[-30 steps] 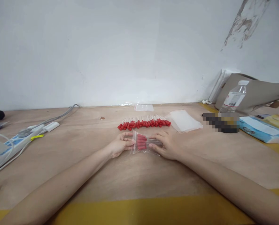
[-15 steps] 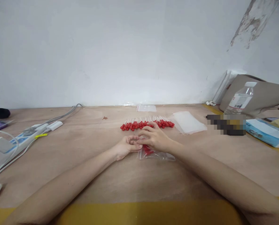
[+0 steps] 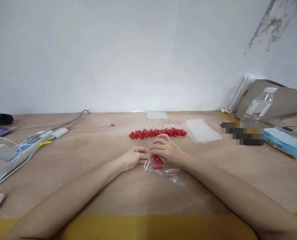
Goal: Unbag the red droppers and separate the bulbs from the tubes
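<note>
A small clear plastic bag (image 3: 167, 170) holding red-tipped sticks lies on the wooden table (image 3: 88, 166) in front of me. My left hand (image 3: 133, 157) and my right hand (image 3: 164, 150) meet at the bag's left end, fingers curled and pinching its edge. The bag trails toward me and to the right, under my right wrist. Just behind my hands lies a row of loose red-tipped sticks (image 3: 157, 131), red ends toward me.
A stack of empty clear bags (image 3: 200, 130) lies right of the row, and another small bag (image 3: 156, 115) sits by the wall. A water bottle (image 3: 259, 105), cardboard and blue packets are at the right. A power strip (image 3: 26, 145) with cables lies at the left.
My right hand slid from the bag's right side to its left end to meet my left hand. The bag has swung round and now trails toward me.
</note>
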### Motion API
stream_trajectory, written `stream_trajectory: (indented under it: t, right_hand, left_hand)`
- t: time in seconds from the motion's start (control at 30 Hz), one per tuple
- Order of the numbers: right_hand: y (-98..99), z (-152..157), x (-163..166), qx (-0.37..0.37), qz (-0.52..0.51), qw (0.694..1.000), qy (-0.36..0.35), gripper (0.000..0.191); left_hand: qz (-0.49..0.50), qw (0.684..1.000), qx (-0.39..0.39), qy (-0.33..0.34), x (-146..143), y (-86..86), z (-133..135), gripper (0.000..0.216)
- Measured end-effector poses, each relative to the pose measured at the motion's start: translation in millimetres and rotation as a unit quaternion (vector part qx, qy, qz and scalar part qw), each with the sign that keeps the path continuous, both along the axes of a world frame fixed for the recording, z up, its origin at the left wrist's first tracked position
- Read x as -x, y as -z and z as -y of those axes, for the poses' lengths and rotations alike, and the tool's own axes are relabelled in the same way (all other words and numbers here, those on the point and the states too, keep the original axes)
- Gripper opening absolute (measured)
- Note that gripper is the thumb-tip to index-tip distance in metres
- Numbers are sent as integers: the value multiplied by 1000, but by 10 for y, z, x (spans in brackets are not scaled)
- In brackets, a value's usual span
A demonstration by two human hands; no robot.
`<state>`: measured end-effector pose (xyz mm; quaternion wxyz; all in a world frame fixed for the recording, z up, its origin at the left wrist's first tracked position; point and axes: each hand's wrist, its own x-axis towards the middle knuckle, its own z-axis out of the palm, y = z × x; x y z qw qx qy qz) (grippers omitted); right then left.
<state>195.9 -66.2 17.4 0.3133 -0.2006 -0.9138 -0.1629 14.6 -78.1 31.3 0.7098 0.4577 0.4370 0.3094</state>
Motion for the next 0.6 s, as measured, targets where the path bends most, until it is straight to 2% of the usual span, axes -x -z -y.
stream_trajectory:
  t: [0.17, 0.33, 0.43, 0.5, 0.6]
  right_hand:
    - [-33, 33, 10, 14, -9, 1000, -20, 20]
    - [-113, 38, -10, 69, -40, 996, -41, 16]
    - [-137, 25, -68, 121, -80, 989, -43, 13]
    - [-147, 48, -129, 152, -115, 981, -26, 14]
    - [-134, 152, -233, 204, -140, 968, 46, 15]
  left_hand:
    - [-46, 998, -30, -26, -21, 47, -15, 9]
    - [-103, 984, -143, -35, -8, 136, -53, 11]
    - [-112, 969, -210, -63, 14, 192, -73, 16]
    - [-115, 962, -237, -75, 25, 220, -90, 13]
    - [-123, 965, -220, -70, 38, 244, -124, 6]
